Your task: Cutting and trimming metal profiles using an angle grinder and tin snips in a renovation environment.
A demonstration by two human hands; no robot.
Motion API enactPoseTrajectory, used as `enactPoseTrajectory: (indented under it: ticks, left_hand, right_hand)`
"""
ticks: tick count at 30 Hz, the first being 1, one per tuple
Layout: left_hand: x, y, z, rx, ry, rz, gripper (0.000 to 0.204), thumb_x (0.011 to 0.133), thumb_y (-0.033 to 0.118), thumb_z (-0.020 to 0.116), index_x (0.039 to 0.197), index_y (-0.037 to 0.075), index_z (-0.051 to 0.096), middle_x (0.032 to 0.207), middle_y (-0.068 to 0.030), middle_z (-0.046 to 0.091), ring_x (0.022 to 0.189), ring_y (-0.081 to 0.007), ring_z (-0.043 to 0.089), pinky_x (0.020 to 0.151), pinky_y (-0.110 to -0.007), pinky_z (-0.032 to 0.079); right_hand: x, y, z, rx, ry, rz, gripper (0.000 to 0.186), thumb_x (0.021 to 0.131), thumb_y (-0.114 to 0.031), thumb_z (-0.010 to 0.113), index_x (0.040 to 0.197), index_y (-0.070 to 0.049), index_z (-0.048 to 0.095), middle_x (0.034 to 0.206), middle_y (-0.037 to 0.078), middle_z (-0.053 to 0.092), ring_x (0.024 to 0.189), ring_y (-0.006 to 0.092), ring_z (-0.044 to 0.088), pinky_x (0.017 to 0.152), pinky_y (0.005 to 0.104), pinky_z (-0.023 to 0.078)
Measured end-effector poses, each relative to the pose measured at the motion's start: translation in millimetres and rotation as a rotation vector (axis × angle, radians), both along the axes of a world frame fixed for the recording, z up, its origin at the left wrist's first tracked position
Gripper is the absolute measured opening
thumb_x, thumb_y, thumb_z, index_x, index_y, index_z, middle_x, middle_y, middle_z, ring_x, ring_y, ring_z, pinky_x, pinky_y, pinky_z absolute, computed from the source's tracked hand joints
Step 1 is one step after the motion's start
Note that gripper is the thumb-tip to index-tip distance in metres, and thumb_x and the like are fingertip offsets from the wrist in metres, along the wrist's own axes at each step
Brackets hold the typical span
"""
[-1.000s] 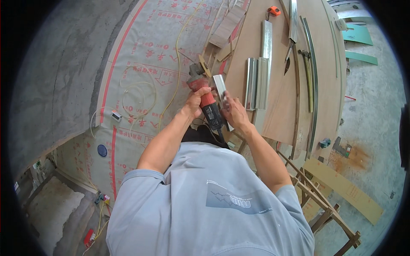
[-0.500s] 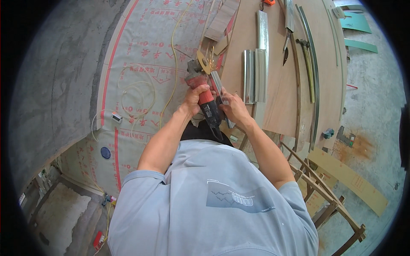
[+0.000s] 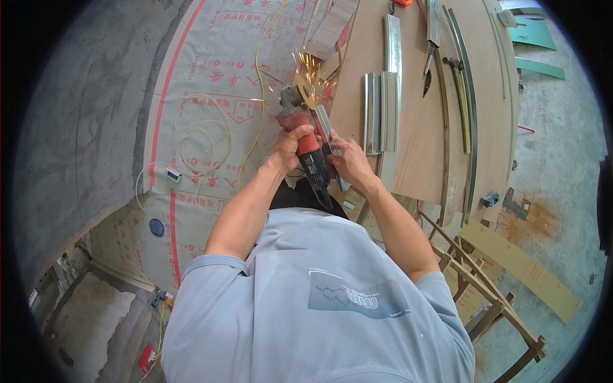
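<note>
My left hand (image 3: 292,148) is wrapped round the red and black body of an angle grinder (image 3: 313,167). Its yellowish disc (image 3: 303,90) meets the far end of a silver metal profile (image 3: 323,121), and bright sparks (image 3: 311,67) spray up and away from there. My right hand (image 3: 350,159) grips the same profile partway along, close beside the grinder. The near end of the profile shows below my fingers. A red strip lies along the profile's left side, partly hidden by the grinder.
A plywood-topped table (image 3: 418,127) on the right bears short metal profiles (image 3: 388,115), a long metal rail (image 3: 469,127) and a folding saw (image 3: 427,80). Yellow cable (image 3: 258,64) crosses the printed floor sheet on the left. A wooden trestle (image 3: 476,274) stands at lower right.
The spark spray has grown larger and brighter, spreading farther up and to both sides. My hands, the grinder and the profile have hardly moved.
</note>
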State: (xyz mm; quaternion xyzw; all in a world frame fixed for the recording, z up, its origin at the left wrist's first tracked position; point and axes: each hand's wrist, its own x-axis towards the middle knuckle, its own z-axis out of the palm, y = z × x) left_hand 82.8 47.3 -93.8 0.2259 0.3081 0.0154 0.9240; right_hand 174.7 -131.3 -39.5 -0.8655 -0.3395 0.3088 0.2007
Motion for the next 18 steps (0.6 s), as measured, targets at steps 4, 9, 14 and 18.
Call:
enactPoseTrajectory:
  ticks: [4,9,14,18]
  left_hand:
    - [-1,0,-2,0.002,-0.028,-0.003,0.035,0.081,0.016,0.079,0.108,0.003,0.061,0.094,-0.0112,0.071,0.083,-0.0224,0.072,0.079,-0.040,0.061]
    - [0,-1,-1,-0.010,-0.025,-0.009,0.034,0.081,0.017,0.079,0.107,0.004,0.061,0.093,-0.0112,0.071,0.082,-0.0234,0.072,0.080,-0.041,0.061]
    - [0,0,-6,-0.017,0.003,-0.013,0.035,0.080,0.017,0.079,0.107,0.004,0.061,0.094,-0.0121,0.072,0.082,-0.0249,0.073,0.080,-0.042,0.062]
    - [0,0,-4,-0.049,-0.003,-0.010,0.036,0.080,0.017,0.080,0.107,0.003,0.061,0.094,-0.0126,0.071,0.083,-0.0252,0.073,0.079,-0.042,0.062]
  right_hand:
    - [-1,6,13,-0.053,0.050,-0.056,0.065,0.082,-0.010,0.073,0.145,-0.008,0.053,0.119,0.023,0.063,0.111,0.0413,0.062,0.097,0.0463,0.051]
    - [1,-2,-2,0.007,0.010,-0.016,0.072,0.083,-0.010,0.072,0.150,-0.009,0.048,0.115,0.023,0.065,0.109,0.0409,0.062,0.096,0.0457,0.051]
    - [1,-1,0,-0.005,0.002,-0.012,0.073,0.082,-0.010,0.072,0.151,-0.008,0.046,0.116,0.019,0.068,0.110,0.0391,0.062,0.096,0.0446,0.051]
    - [2,-1,1,0.016,0.014,-0.005,0.073,0.081,-0.008,0.072,0.150,-0.008,0.047,0.117,0.015,0.070,0.109,0.0377,0.061,0.096,0.0442,0.051]
